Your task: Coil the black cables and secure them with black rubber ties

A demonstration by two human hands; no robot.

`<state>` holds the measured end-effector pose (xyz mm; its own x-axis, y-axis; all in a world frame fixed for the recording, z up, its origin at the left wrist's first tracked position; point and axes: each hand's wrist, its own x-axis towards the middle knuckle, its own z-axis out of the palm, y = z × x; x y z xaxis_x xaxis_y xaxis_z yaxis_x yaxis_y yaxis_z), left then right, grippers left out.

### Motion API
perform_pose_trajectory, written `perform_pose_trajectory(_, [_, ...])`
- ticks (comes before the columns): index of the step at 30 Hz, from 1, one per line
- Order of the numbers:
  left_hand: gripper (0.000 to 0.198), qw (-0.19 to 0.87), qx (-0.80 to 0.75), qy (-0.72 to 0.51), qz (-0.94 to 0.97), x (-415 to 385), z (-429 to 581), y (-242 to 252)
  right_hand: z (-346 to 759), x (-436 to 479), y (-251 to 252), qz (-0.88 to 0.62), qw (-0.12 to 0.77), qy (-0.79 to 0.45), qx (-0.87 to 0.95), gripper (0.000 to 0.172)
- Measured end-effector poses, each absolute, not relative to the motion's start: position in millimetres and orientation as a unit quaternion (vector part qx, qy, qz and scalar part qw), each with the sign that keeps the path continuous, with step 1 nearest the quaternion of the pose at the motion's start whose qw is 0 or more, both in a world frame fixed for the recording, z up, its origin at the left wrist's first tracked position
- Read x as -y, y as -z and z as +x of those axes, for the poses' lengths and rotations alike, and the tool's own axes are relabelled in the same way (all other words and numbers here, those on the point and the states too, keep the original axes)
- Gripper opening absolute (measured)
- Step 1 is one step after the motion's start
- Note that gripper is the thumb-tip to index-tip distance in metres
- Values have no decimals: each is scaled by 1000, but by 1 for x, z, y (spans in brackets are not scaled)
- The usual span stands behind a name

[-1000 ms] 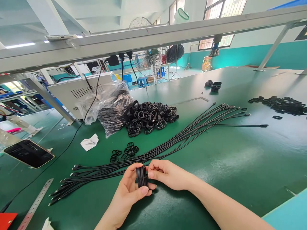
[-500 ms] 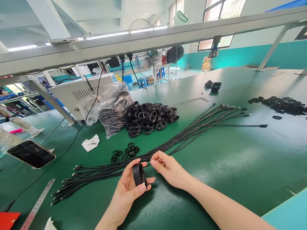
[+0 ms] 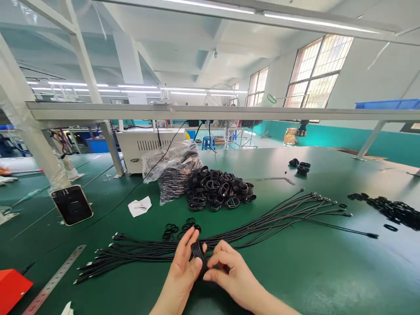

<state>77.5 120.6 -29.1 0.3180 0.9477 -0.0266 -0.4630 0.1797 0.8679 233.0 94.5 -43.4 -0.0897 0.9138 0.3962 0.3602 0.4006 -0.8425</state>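
My left hand [image 3: 182, 271] and my right hand [image 3: 229, 273] meet low in the view, both pinching a small coil of black cable [image 3: 198, 256]. Part of the coil is hidden by my fingers. Behind my hands, a long bundle of black cables [image 3: 262, 228] lies across the green mat, with its metal-tipped plugs fanned out at both ends. Small black rubber rings [image 3: 172, 229] sit just beyond my left hand. Farther back is a heap of coiled black cables [image 3: 218, 190], each held by a loop.
A plastic bag of coiled cables [image 3: 173, 175] leans against the heap. On the green mat lie a white paper [image 3: 140, 206], a steel ruler [image 3: 54, 280], a dark tablet [image 3: 72, 204], a red box [image 3: 11, 288], and black rings [image 3: 387, 210] at right.
The whole view has swung upward and levelled, showing more ceiling. My right hand has moved from beside the coil back onto it, and the coil now sits between both hands.
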Motion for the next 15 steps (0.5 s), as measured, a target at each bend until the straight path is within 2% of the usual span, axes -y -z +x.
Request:
perform_pose_trajectory(2, [57,683,-312,-547,371,-127,74,27,236,-119,30,-522,436,-197,706,16])
perform_pose_trajectory(4, [46,664,-337,-570,347,-135,69,27,241,-154,11,-590,334,-76,731,11])
perform_pose_trajectory(5, [40,654,-350,-579,338,-138,67,27,243,-173,1,-599,316,-52,734,10])
perform_pose_trajectory(10, [26,594,-388,-629,318,-149,58,37,244,-228,-24,-620,274,14,735,14])
perform_pose_trajectory(14, [22,546,-404,-664,313,-153,54,42,237,-191,-1,-580,238,26,779,5])
perform_pose_trajectory(15, [22,537,-407,-668,315,-154,54,43,236,-176,8,-572,229,25,787,7])
